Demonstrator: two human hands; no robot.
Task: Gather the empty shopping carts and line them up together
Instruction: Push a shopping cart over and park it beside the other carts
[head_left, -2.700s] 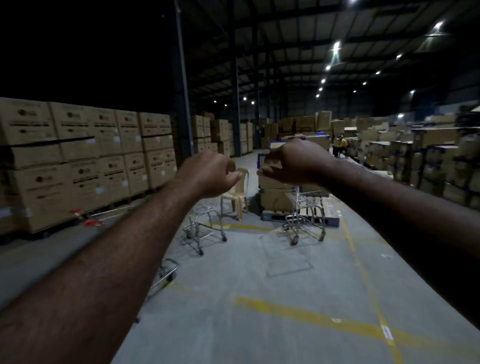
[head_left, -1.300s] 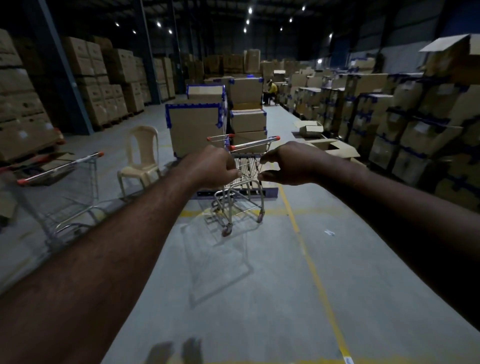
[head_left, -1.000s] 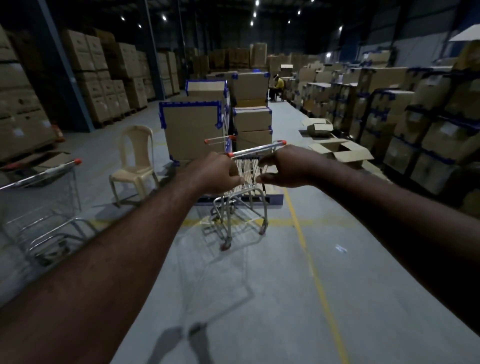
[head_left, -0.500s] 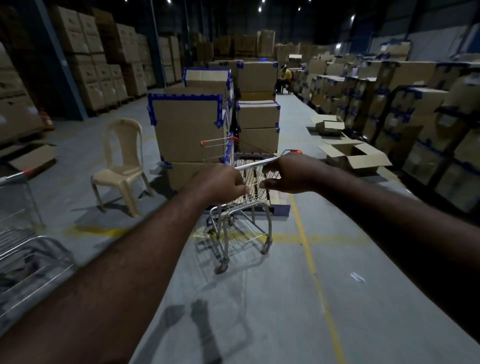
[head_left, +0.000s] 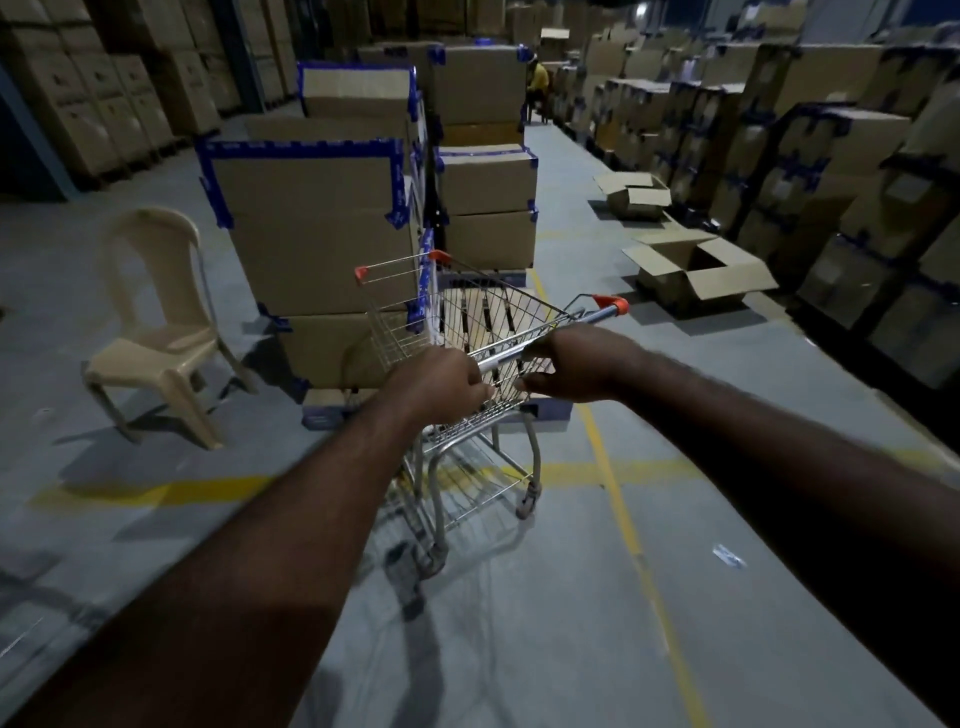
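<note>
An empty wire shopping cart (head_left: 467, 322) with orange corner caps stands on the grey floor just in front of me, nose toward a stack of boxes. My left hand (head_left: 441, 382) grips the left part of its chrome handle bar (head_left: 558, 327). My right hand (head_left: 571, 369) curls over the bar a little to the right. The cart's lower frame and wheels show below my forearms.
A stack of blue-taped cardboard boxes (head_left: 311, 234) on a pallet stands right behind the cart. A beige plastic chair (head_left: 156, 332) is at the left. Open cartons (head_left: 696, 275) lie on the floor at the right, before box rows. Yellow floor lines (head_left: 618, 499) cross under the cart.
I have come up to the cart. My hands, held curled in the air before, have dropped onto its handle and now grip it. The cart at the left has left the view.
</note>
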